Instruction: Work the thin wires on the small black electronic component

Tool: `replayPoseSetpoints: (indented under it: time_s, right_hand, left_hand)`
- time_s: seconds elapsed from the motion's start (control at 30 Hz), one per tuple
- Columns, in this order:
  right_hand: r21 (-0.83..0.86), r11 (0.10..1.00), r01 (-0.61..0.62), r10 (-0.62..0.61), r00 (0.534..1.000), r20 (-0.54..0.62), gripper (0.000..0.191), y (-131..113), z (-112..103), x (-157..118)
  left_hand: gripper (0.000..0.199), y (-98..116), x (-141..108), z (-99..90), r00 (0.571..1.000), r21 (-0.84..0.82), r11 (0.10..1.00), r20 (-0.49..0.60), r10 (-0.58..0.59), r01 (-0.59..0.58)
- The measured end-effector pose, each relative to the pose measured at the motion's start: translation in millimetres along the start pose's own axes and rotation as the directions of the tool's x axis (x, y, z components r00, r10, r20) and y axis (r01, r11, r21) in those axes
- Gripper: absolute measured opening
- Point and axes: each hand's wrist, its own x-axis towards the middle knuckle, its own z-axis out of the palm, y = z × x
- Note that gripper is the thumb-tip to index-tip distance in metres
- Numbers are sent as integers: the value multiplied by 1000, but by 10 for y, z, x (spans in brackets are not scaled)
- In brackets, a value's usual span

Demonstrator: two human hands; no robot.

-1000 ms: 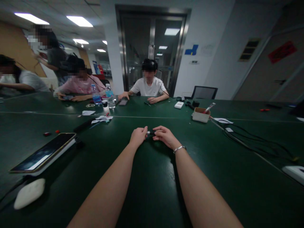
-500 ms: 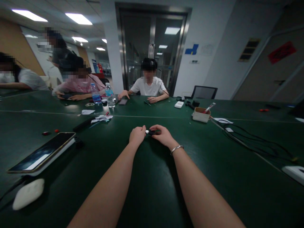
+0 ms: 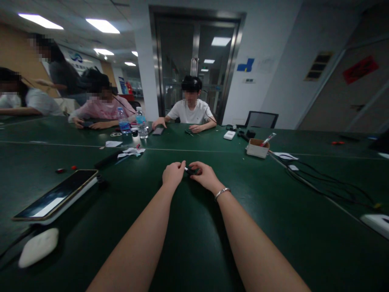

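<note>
Between my hands, above the table's middle, is a small black object with a shiny silver end (image 3: 189,171); its exact kind is too small to make out. My left hand (image 3: 174,174) pinches the silver end between thumb and fingers. From the other side my right hand (image 3: 205,175) curls its fingers and thumb round the black part. A silver bracelet (image 3: 222,194) circles my right wrist. Fingertips hide part of the object.
On the dark green table (image 3: 194,251), a phone (image 3: 57,194) and a white rounded object (image 3: 39,247) lie at left. Water bottles (image 3: 141,123) stand farther back. A small box (image 3: 257,149) and black cables (image 3: 331,178) are at right. A person (image 3: 191,107) sits opposite.
The small object has tilted, its black end now lower, and both hands have shifted slightly left. In the background, a standing person has moved left.
</note>
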Motion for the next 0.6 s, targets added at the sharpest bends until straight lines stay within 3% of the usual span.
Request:
replayPoseSetpoints:
  time_s: [0.1, 0.27, 0.47, 0.6]
  right_hand:
    - [-4, 1000, 10, -10, 1000, -29, 42, 63, 10, 23]
    - [1, 1000, -24, 24, 999, -32, 35, 148, -12, 37]
    - [0, 998, -61, 60, 993, -99, 26, 198, -33, 33]
    - [-52, 997, -63, 56, 989, -135, 22, 203, -32, 30]
  left_hand:
    - [32, -23, 10, 45, 998, -81, 995, -24, 63, -64]
    - [23, -65, 37, 132, 971, -263, 940, 38, 236, -218]
    - [23, -93, 61, 192, 954, -429, 880, 114, 276, -203]
    - [19, -105, 79, 196, 953, -483, 851, 100, 287, -205]
